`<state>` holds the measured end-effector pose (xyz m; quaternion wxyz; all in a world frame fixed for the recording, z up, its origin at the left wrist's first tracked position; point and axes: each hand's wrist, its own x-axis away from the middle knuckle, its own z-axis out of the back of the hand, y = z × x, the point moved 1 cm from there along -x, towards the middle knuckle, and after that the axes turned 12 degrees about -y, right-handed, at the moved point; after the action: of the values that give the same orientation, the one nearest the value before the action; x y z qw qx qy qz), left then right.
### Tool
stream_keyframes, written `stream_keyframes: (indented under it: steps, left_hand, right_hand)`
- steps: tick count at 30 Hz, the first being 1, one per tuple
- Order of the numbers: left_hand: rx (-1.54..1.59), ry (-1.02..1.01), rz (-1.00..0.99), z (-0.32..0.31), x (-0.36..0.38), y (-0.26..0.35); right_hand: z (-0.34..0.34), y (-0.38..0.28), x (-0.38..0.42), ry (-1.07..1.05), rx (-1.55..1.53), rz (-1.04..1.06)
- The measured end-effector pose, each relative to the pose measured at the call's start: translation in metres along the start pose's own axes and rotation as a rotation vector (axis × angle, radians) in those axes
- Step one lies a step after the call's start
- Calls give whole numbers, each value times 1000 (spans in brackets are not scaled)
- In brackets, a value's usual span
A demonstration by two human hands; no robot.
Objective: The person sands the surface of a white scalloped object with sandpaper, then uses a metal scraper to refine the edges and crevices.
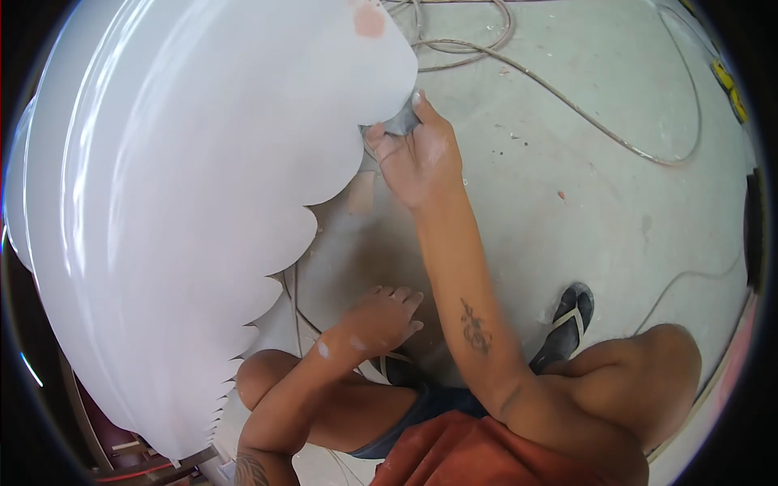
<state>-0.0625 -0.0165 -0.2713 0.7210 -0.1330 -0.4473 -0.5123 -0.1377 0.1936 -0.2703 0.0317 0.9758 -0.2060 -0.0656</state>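
Observation:
A large glossy white panel [186,162] with a scalloped, wing-like edge fills the left of the head view. My right hand [421,158] is at its upper right edge, palm turned up, thumb pointing up. Between thumb and fingers it grips a thin grey sheet [399,123], which looks like sandpaper, against the scalloped edge. The panel partly covers the fingertips. My left hand [379,320] hangs loosely above the floor near my left knee, fingers slightly bent and apart, holding nothing visible. Pale dust marks both hands.
A pinkish patch [369,22] shows on the panel's top. A hose [559,93] loops over the pale floor [583,202]. A tan scrap [361,193] lies below the edge. My sandalled foot [570,324] rests at the right; yellow objects [729,89] sit far right.

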Motion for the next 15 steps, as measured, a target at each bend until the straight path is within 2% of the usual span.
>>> stream_keyframes:
  steps: [1,2,5,7,10,13,15]
  left_hand:
    - [-24,33,-24,2,0,0]
    - [-36,35,-29,4,0,-1]
    - [-22,-14,-16,4,7,-1]
    - [12,6,33,5,12,1]
    - [0,37,-16,7,8,2]
    - [-20,-20,-14,4,10,0]
    - [2,20,-1,6,14,2]
  right_hand:
    - [9,-3,-7,-88,-127,-41]
    - [-3,-5,2,-97,-125,-31]
    - [-33,-2,24,-8,16,52]
    - [-26,-3,14,-48,-150,4]
    - [-12,-7,1,11,-292,-55]
    - [-26,-4,28,-81,-301,-9]
    - [-24,-5,13,-42,-375,-42]
